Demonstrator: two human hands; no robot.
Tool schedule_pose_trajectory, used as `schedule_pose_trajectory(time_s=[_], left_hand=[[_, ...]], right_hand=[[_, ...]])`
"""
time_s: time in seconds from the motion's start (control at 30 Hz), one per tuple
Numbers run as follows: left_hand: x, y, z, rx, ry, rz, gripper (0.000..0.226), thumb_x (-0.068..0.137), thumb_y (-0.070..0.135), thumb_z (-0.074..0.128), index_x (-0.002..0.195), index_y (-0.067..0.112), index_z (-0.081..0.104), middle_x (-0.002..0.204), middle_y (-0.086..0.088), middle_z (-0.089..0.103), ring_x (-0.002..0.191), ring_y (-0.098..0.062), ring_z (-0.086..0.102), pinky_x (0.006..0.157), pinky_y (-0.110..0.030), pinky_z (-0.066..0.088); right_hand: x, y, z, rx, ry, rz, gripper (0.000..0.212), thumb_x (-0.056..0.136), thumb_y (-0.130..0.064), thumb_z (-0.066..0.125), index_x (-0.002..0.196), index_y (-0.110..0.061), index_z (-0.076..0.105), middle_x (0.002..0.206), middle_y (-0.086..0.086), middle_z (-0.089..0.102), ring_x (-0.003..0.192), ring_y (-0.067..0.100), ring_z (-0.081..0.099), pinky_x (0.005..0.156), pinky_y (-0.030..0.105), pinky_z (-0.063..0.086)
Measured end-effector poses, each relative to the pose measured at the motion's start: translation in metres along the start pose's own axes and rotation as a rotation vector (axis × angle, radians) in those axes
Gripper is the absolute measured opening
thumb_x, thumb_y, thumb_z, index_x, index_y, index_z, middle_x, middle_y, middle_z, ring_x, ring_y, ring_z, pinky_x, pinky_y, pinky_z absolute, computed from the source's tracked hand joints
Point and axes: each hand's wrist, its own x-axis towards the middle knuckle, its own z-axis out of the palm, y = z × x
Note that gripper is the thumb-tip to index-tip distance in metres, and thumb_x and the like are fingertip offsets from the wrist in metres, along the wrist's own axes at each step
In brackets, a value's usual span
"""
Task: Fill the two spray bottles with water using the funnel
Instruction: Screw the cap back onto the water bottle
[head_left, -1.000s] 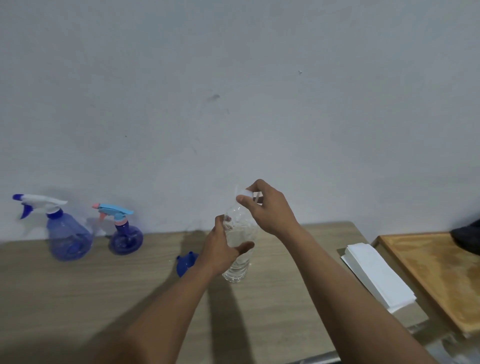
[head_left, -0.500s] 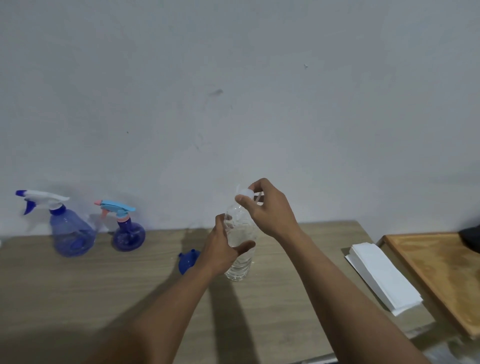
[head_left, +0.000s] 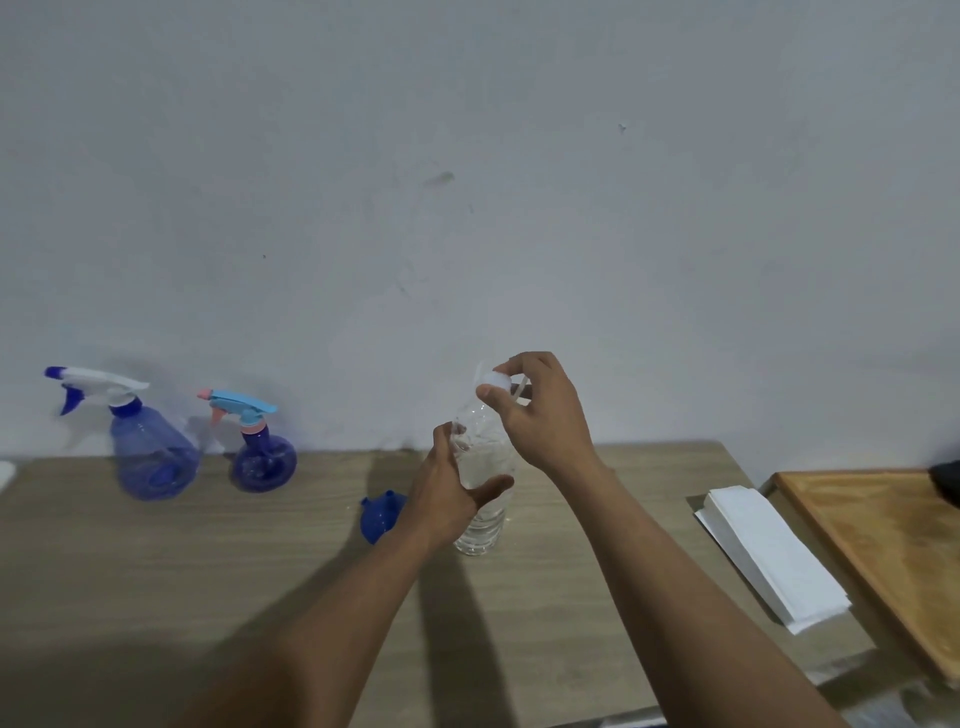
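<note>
A clear plastic water bottle (head_left: 480, 525) stands upright on the wooden table (head_left: 156, 561). My left hand (head_left: 449, 483) grips its middle. My right hand (head_left: 535, 410) pinches the white cap (head_left: 493, 379) on the bottle's neck. A blue funnel (head_left: 378, 517) lies on the table just left of my left wrist, partly hidden by it. Two blue spray bottles stand by the wall at the left: a larger one with a white trigger head (head_left: 150, 447) and a smaller one with a light-blue and pink head (head_left: 260, 457).
A stack of white paper sheets (head_left: 769, 556) lies at the table's right end. Beyond it a wooden board (head_left: 893, 551) carries a dark object (head_left: 948, 480) at the frame's edge. A plain grey wall rises right behind the table.
Both hands keep their hold on the bottle and cap. The view has shifted slightly; the bottle stays in place.
</note>
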Motion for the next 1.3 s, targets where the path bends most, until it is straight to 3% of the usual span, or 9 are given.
schedule_pose_trajectory(time_s=[0.2, 0.3, 0.37, 0.5, 0.63, 0.77, 0.87, 1.13, 1.3], left_hand=[[-0.002, 0.002, 0.002, 0.046, 0.015, 0.003, 0.101, 0.070, 0.061, 0.079, 0.145, 0.027, 0.022, 0.148, -0.002, 0.045, 0.134, -0.019, 0.046, 0.107, -0.039, 0.044], [-0.004, -0.004, 0.000, 0.080, -0.009, -0.020, 0.109, 0.069, 0.060, 0.081, 0.151, 0.029, 0.016, 0.153, 0.000, 0.040, 0.139, -0.020, 0.041, 0.110, -0.038, 0.042], [-0.009, -0.014, -0.005, 0.105, -0.056, -0.054, 0.114, 0.067, 0.054, 0.086, 0.152, 0.035, 0.013, 0.153, 0.003, 0.040, 0.139, -0.017, 0.042, 0.111, -0.038, 0.042], [-0.029, -0.041, -0.020, 0.209, 0.061, 0.002, 0.085, 0.077, 0.027, 0.075, 0.148, 0.036, 0.029, 0.141, 0.008, 0.051, 0.129, -0.014, 0.051, 0.104, -0.034, 0.045], [-0.034, -0.066, -0.034, 0.315, 0.278, -0.073, 0.064, 0.082, 0.019, 0.071, 0.140, 0.021, 0.045, 0.135, -0.001, 0.054, 0.125, -0.024, 0.051, 0.100, -0.034, 0.041], [-0.025, -0.091, -0.036, 0.362, 0.216, -0.219, 0.071, 0.086, 0.032, 0.074, 0.147, 0.019, 0.040, 0.143, -0.004, 0.052, 0.129, -0.026, 0.050, 0.102, -0.034, 0.040], [-0.017, -0.110, -0.036, 0.404, 0.222, -0.228, 0.049, 0.090, 0.037, 0.067, 0.136, 0.025, 0.053, 0.131, -0.002, 0.062, 0.117, -0.025, 0.058, 0.095, -0.033, 0.043], [0.017, -0.128, -0.049, 0.516, 0.339, -0.190, 0.023, 0.094, 0.038, 0.055, 0.116, 0.032, 0.060, 0.103, 0.005, 0.069, 0.089, -0.023, 0.065, 0.081, -0.038, 0.054], [0.052, -0.142, -0.073, 0.516, 0.386, -0.267, 0.015, 0.096, 0.035, 0.055, 0.108, 0.028, 0.060, 0.090, 0.002, 0.067, 0.082, -0.023, 0.064, 0.077, -0.039, 0.054]], right_hand=[[-0.010, 0.009, 0.007, 0.048, 0.066, -0.006, 0.040, 0.088, -0.045, 0.074, 0.122, -0.029, 0.063, 0.139, -0.011, 0.041, 0.103, 0.005, 0.058, 0.091, 0.040, 0.056], [-0.027, 0.018, 0.013, 0.164, 0.029, 0.029, 0.077, 0.089, -0.049, 0.071, 0.153, -0.036, 0.029, 0.153, -0.008, 0.039, 0.124, 0.006, 0.052, 0.098, 0.027, 0.047], [-0.040, 0.029, 0.020, 0.193, -0.010, 0.079, 0.099, 0.087, -0.050, 0.073, 0.158, -0.039, 0.006, 0.161, -0.003, 0.033, 0.139, 0.011, 0.043, 0.104, 0.027, 0.040], [-0.062, 0.061, 0.045, 0.155, -0.048, 0.152, 0.124, 0.073, -0.050, 0.085, 0.157, -0.042, -0.005, 0.163, 0.002, 0.033, 0.147, 0.018, 0.036, 0.115, 0.037, 0.039], [-0.077, 0.088, 0.071, 0.182, -0.048, 0.210, 0.119, 0.068, -0.035, 0.090, 0.154, -0.040, 0.009, 0.152, -0.002, 0.045, 0.137, 0.020, 0.048, 0.110, 0.044, 0.047], [-0.073, 0.103, 0.088, 0.176, -0.009, 0.224, 0.104, 0.071, -0.034, 0.090, 0.148, -0.031, 0.022, 0.146, -0.002, 0.049, 0.131, 0.019, 0.053, 0.105, 0.038, 0.049], [-0.065, 0.104, 0.093, 0.149, 0.013, 0.222, 0.091, 0.072, -0.035, 0.090, 0.139, -0.025, 0.030, 0.136, -0.004, 0.054, 0.119, 0.016, 0.057, 0.093, 0.027, 0.048], [-0.031, 0.092, 0.118, 0.160, -0.016, 0.203, 0.085, 0.072, -0.037, 0.089, 0.133, -0.028, 0.031, 0.129, -0.003, 0.057, 0.109, 0.015, 0.060, 0.078, 0.014, 0.044], [-0.002, 0.083, 0.145, 0.184, -0.037, 0.205, 0.085, 0.073, -0.034, 0.089, 0.133, -0.027, 0.030, 0.126, -0.002, 0.058, 0.109, 0.018, 0.061, 0.080, 0.020, 0.045]])
